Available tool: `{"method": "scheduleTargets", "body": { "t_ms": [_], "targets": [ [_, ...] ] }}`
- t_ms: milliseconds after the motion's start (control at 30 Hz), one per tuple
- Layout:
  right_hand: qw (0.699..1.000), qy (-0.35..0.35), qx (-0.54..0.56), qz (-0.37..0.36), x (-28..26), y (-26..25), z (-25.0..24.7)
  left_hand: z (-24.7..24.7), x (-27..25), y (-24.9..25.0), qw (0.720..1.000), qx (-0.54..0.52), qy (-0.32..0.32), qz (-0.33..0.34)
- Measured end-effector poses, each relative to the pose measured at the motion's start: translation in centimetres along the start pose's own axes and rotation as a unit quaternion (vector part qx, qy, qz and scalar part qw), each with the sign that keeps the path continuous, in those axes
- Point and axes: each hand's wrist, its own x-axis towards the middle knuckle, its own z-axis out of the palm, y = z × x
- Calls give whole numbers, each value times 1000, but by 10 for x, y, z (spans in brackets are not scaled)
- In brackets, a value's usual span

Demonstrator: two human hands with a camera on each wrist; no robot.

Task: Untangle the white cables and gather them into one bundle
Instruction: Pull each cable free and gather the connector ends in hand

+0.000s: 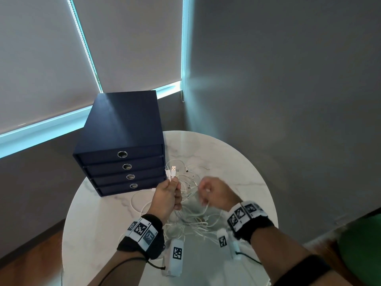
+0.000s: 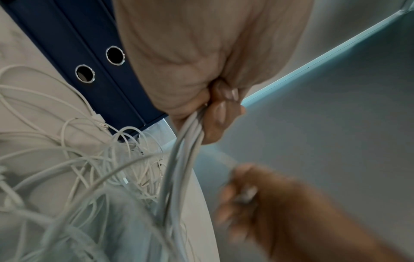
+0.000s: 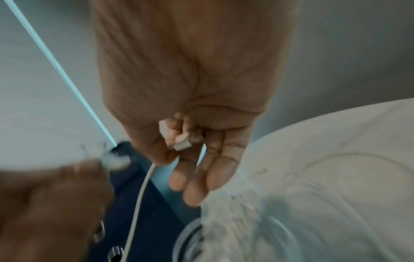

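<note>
White cables [image 1: 191,217] bunched in the left hand [image 1: 168,196], fist upright, plugs poking above, right hand [image 1: 214,194] beside it pinching one plug [image 3: 182,143], tangle trailing over the marble table [image 1: 237,162] centre, navy drawer box [image 1: 121,145] at its far-left edge.

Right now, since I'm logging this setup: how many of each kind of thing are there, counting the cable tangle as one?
Table: 1
Drawer box: 1
Cable tangle: 1
Hands: 2 (left hand, right hand)
Total: 5
</note>
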Motion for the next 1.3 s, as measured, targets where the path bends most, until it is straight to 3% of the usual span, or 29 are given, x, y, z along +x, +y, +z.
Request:
{"method": "scheduleTargets", "body": {
  "t_ms": [133, 233, 333, 400, 467, 567, 667, 867, 1000, 1133, 1233, 1300],
  "targets": [
    [976, 122, 155, -93, 9, -58, -52, 1, 3, 1, 1000, -15, 8, -5],
    [923, 187, 303, -144, 7, -101, -83, 2, 3, 3, 1000, -22, 4, -13],
    [833, 157, 505, -163, 3, -125, -96, 3, 3, 4, 1000, -12, 8, -13],
    [809, 127, 557, -135, 2, -128, -89, 4, 3, 3, 1000, -12, 6, -12],
    [842, 127, 515, -102, 4, -121, -73, 5, 3, 3, 1000, -16, 3, -11],
    [930, 138, 331, -81, 11, -97, -40, 7, 2, 3, 1000, -23, -1, -11],
    [967, 116, 222, -56, 16, -74, -10, 9, 1, 1, 1000, -17, -7, 2],
    [985, 155, 76, -18, 18, -58, 25, 12, 3, -2, 1000, -13, -7, 26],
    [983, 179, 6, -51, 16, -60, 29, 11, 4, -3, 999, -4, -1, 44],
    [987, 119, -30, -108, 11, -56, 30, 8, 9, -6, 998, -15, 29, 53],
    [987, 71, -50, -134, 6, -41, 27, 2, 15, -7, 993, -36, 101, 44],
    [991, 52, -57, -110, 1, -23, 19, -3, 19, -2, 984, -83, 152, 38]
  ]
}}
